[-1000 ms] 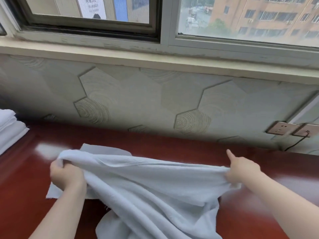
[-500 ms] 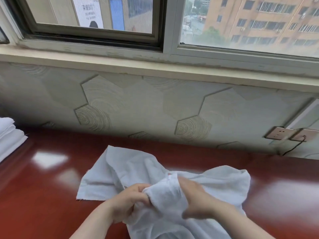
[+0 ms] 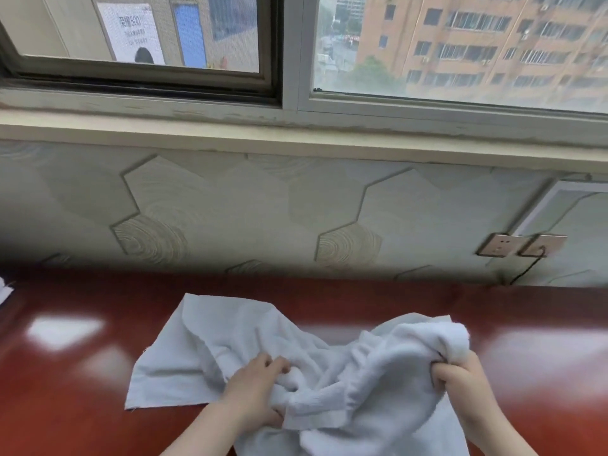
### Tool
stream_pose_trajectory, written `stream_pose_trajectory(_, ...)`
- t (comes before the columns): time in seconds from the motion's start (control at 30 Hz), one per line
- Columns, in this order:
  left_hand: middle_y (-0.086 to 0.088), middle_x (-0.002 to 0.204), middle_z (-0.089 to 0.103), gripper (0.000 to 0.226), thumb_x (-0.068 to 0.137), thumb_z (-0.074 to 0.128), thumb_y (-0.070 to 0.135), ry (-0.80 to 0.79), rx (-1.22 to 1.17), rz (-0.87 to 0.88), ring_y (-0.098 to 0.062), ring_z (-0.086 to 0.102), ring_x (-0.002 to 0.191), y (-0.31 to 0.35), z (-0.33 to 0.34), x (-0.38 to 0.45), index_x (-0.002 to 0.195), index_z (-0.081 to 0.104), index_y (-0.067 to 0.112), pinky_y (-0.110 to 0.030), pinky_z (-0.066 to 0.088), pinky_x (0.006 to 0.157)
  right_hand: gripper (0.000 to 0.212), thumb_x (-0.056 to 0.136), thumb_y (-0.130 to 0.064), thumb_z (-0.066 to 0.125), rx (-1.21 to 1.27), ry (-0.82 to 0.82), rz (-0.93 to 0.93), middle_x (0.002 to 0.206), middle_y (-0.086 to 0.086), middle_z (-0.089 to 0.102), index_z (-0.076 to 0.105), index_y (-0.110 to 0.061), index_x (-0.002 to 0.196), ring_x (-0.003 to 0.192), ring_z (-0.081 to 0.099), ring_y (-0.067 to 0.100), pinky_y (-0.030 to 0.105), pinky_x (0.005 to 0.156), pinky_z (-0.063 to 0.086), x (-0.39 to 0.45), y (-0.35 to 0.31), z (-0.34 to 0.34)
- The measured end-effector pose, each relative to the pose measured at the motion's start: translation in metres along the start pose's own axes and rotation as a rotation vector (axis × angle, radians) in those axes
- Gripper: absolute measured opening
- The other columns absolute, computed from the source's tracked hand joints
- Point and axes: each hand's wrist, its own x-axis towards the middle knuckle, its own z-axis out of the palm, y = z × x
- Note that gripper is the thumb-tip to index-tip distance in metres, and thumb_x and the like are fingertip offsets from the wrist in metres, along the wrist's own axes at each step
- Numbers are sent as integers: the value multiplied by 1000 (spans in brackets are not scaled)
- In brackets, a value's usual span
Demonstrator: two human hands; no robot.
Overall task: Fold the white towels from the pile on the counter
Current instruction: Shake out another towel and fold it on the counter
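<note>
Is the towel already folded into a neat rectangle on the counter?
No: the white towel lies bunched and rumpled on the red-brown counter, with the left hand and the right hand both gripping its folds.

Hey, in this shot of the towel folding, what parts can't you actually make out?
- Head view: the white towel runs off the bottom edge, so its full shape is unknown.
- Head view: the left hand and right hand have their fingertips buried in the cloth.
- Head view: a scrap of white on the counter is cut by the left edge.
- Head view: the poster beyond the window has print too blurred to read.
</note>
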Motion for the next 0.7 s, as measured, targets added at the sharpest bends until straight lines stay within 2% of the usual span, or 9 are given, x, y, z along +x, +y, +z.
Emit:
stream_pose_trajectory(0.07,17,112,46,52,74,69,33,161,-199,17,-3,51,99,-10,13,-5,115,44,54,-24,42,82,16,64,-6,60,-209,-24,31,54,-1,51,57,-16,52,55,43,16,28,53,35,2,5,3)
stream_pose_trajectory(0.13,16,100,55,53,79,69,26,302,-444,40,2,55,96,-23,10,-11,100,46,70,-23,44,89,9,84,-32,66,-439,31,115,82,3,69,70,-25,78,82,61,23,36,74,45,3,12,4)
stream_pose_trajectory(0.23,20,100,53,39,79,65,32,547,-487,79,2,56,92,-40,-22,-19,88,57,69,-16,43,83,49,87,-62,50,-569,252,211,108,18,67,72,-19,97,105,59,35,37,81,40,8,2,-7)
stream_pose_trajectory(0.37,3,86,53,18,86,68,10,903,-447,17,-9,54,83,-66,-79,-30,96,75,23,-16,39,77,53,79,-59,57,-368,586,44,99,29,63,65,-7,84,91,55,41,40,75,36,21,-33,-32)
stream_pose_trajectory(0.47,3,85,55,13,93,61,21,1019,-460,-175,-21,56,85,-85,-86,-40,92,74,18,-29,40,81,40,75,-43,53,-201,732,-57,87,20,63,67,-9,90,86,55,35,37,72,37,32,-35,-42)
stream_pose_trajectory(0.53,1,75,63,35,96,54,34,789,-505,-342,-22,59,81,-97,-76,-46,68,68,20,-31,40,75,20,72,-31,58,42,719,-96,70,0,61,69,-16,78,78,54,25,31,64,41,35,-30,-42)
stream_pose_trajectory(0.6,5,51,58,53,83,65,53,300,-363,-421,-13,56,59,-111,-63,-54,44,59,17,-26,36,57,14,69,-17,57,281,575,-87,58,-12,59,70,-19,63,71,53,20,21,51,41,36,-24,-40)
stream_pose_trajectory(0.67,11,47,60,46,58,76,64,-222,-148,-462,-1,54,53,-106,-55,-62,47,67,21,-18,39,57,29,69,1,48,413,329,-75,63,-8,67,72,-12,63,66,60,18,14,49,45,34,-25,-36)
stream_pose_trajectory(0.7,14,51,63,41,54,77,62,-407,-83,-466,2,56,57,-102,-54,-64,53,70,22,-16,41,62,33,65,7,43,467,188,-58,68,-3,71,73,-6,67,65,65,15,13,51,47,33,-29,-34)
